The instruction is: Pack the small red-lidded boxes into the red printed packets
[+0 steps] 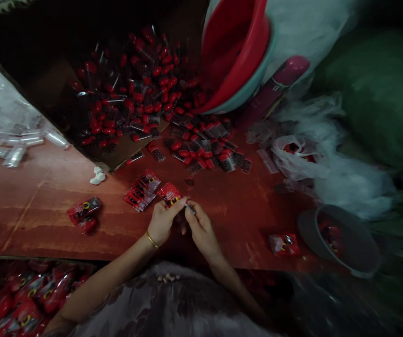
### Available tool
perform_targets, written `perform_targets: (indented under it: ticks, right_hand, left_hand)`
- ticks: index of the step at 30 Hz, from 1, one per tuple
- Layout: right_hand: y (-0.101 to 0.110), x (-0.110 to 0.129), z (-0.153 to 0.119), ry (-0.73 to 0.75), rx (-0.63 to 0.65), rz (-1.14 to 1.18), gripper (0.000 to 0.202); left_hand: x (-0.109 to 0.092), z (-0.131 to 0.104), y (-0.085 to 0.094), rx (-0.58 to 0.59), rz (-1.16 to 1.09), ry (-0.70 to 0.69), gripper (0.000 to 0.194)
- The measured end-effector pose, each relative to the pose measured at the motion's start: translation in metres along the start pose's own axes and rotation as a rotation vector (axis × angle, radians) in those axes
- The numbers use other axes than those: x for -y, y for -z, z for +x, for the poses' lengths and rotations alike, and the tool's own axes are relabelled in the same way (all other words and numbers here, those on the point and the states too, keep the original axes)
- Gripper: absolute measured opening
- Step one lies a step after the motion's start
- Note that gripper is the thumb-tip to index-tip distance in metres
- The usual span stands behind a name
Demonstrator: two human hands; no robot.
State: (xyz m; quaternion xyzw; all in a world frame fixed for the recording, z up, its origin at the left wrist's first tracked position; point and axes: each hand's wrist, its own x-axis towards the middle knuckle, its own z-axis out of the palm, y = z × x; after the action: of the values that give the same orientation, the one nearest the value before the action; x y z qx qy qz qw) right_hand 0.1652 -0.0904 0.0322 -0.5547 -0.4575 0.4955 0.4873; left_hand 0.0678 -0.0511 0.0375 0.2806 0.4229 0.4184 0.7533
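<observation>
Close together at the table's front, my two hands meet. My left hand point(164, 219) wears a gold bangle and pinches a red printed packet point(169, 192) between thumb and fingers. In the fingers of my right hand point(201, 227) is a small dark piece point(190, 208), too small to name, held against the packet's side. Just left of them lies a stack of red printed cards or packets point(141, 191) with clear lower parts. Further left rest filled red packets point(84, 214). The undersides of both hands are hidden.
A tipped cardboard box point(117, 159) spills small red-capped clear tubes point(141, 89) onto the table point(117, 241). Behind stand nested basins point(236, 56) and a purple-red bottle point(271, 89). Right are plastic bags point(341, 168), one packet point(284, 244) and a grey tub point(363, 262). Filled packets point(26, 299) heap lower left.
</observation>
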Motion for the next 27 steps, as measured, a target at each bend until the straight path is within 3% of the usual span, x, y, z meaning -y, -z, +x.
perform_targets:
  ticks: [3, 8, 13, 16, 18, 21, 24, 27]
  right_hand:
    - [0.002, 0.003, 0.001, 0.029, 0.049, -0.008, 0.025]
    - [0.003, -0.011, 0.013, 0.086, -0.034, -0.153, 0.026]
    - [-0.015, -0.014, 0.033, 0.349, 0.006, -0.523, 0.037]
    - [-0.021, -0.003, 0.056, 0.515, 0.058, -0.797, 0.037]
    - [-0.013, 0.001, 0.079, 0.518, -0.027, -0.969, 0.039]
    - [0.011, -0.005, 0.112, 0.359, -0.265, -1.200, 0.040]
    - [0.035, -0.023, 0.119, 0.353, -0.232, -1.292, 0.038]
    - [0.051, -0.038, 0.097, 0.454, -0.130, -1.291, 0.033]
  left_hand:
    - [-0.002, -0.003, 0.001, -0.017, -0.047, -0.016, 0.039]
    - [-0.002, -0.008, 0.011, 0.017, -0.124, 0.010, 0.031]
    - [-0.010, -0.022, 0.039, 0.003, -0.207, 0.187, 0.027]
    - [-0.021, -0.031, 0.065, -0.145, -0.239, 0.225, 0.016]
    - [-0.033, -0.035, 0.083, -0.319, -0.301, 0.165, 0.007]
    - [-0.050, -0.037, 0.107, -0.553, -0.478, 0.012, 0.030]
    - [-0.056, -0.039, 0.116, -0.535, -0.566, -0.062, 0.047]
    - [-0.049, -0.038, 0.106, -0.464, -0.348, -0.048, 0.038]
